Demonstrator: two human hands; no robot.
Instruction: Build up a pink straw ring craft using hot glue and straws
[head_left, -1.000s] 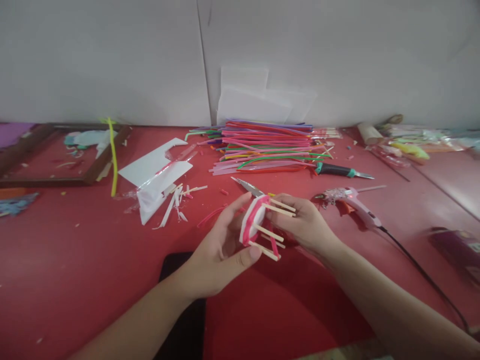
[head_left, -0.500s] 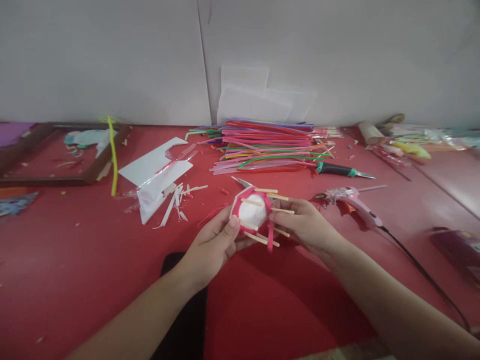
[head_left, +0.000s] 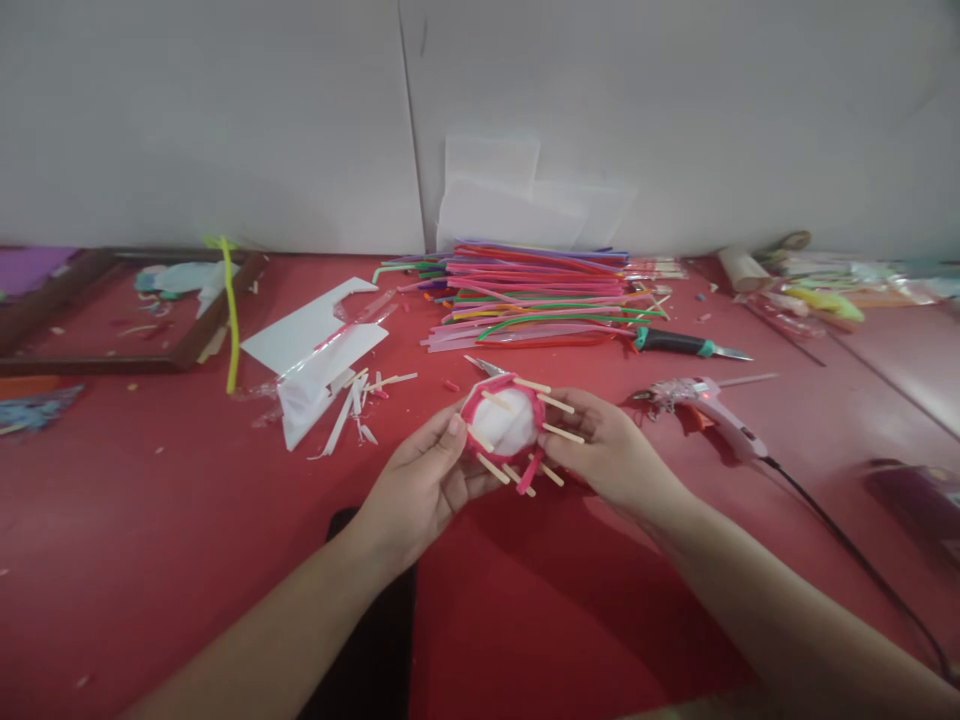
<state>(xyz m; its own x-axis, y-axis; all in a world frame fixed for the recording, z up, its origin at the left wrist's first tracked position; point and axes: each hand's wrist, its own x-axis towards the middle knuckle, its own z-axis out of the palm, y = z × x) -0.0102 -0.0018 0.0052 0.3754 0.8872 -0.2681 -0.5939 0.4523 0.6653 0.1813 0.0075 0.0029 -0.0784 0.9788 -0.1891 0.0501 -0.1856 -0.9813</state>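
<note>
Between my hands is a small round basket frame (head_left: 504,424) with a white base, short wooden sticks standing around its rim and a pink pipe cleaner woven through them. One loose pink end (head_left: 529,470) hangs over the near right side. My left hand (head_left: 424,470) grips the frame's left edge, thumb on the rim and fingers underneath. On the right side, my right hand (head_left: 611,450) holds the frame by its edge and sticks; some of its fingertips are hidden behind. Just beyond the frame lies a pointed metal tip (head_left: 484,366), partly covered.
A pile of coloured pipe cleaners (head_left: 532,295) lies at the back. To the right are a utility knife (head_left: 690,344) and a pink glue gun (head_left: 720,410) with its cord. White paper (head_left: 307,345) and cut scraps (head_left: 352,410) lie left. A dark phone-like slab (head_left: 375,630) lies under my left forearm.
The basket frame has turned slightly in my hands. Its loose pink end has swung to the left, and the sticks now slant more toward the lower right.
</note>
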